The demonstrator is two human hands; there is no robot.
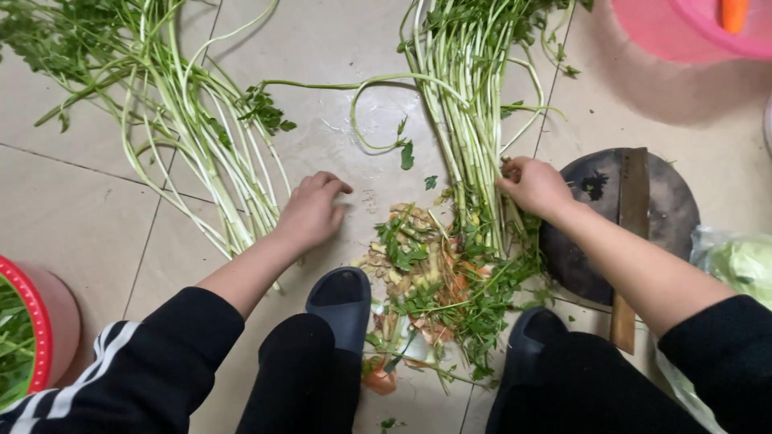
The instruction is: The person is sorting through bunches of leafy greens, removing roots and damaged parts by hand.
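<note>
My right hand (534, 186) grips the lower stalks of a long bundle of green leafy stems (466, 104) that lies on the tiled floor and runs up toward the top of the view. My left hand (314, 210) rests on the floor with curled fingers and nothing in it, just right of a second spread of stems (193, 120). Between my hands and feet lies a heap of trimmed stem ends, leaves and orange scraps (426, 273).
A round dark chopping board (671, 201) with a cleaver (631, 217) across it sits to the right. A pink basin (691, 32) is at the top right, a red-rimmed basket (32, 321) at the left, a bagged cabbage (744, 265) at far right. Black slippers (344, 297) flank the scraps.
</note>
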